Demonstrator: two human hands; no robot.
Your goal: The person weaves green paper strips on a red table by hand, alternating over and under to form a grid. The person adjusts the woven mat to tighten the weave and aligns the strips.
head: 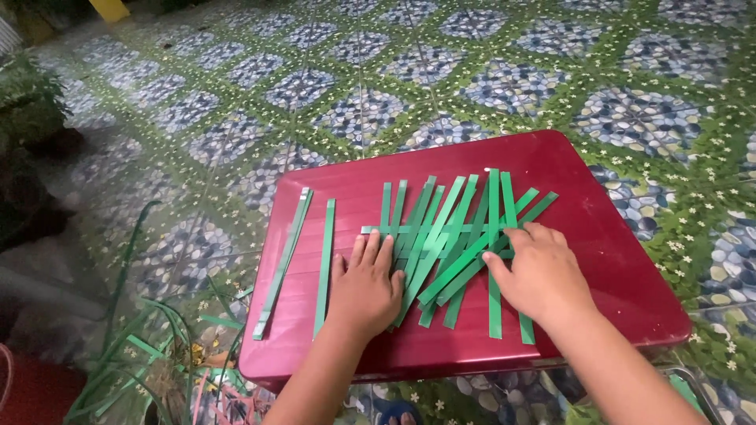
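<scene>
Strips of green leaf or ribbon, a fanned bunch (453, 240), lie across the middle of a dark red tray-like board (598, 236), which serves as the landmark for everything else. Bunch sits approx centre of board, most strips running near-to-far, some slanted & crossing each other; one strip (409, 230) lies crosswise thru the near-vertical ones toward the board's far half.

Left hand (366, 287) rests flat on board at the bunch's left edge, palm down, fingers spread & straight, fingertips touching the leftmost strips and the end of the crosswise one. Not gripping anything, just pressing.

Right hand (539, 271) is on the bunch's right side, knuckles up, fingers curled down onto the strips. Thumb points toward board centre, touching a slanted strip. Can't tell if it pinches a strip or only presses on it; fingertips hidden under the hand.

On the board's left part, apart from the bunch: a single loose strip (324, 264) and, further left, a pair of strips (283, 260) lying together, slanted, near end at the board's left edge.

Board sits on a patterned floor (354, 110) w/ blue pebble & green flower tiles. Left of & below the board: more loose green leaves (130, 346) in a heap on the ground.
</scene>
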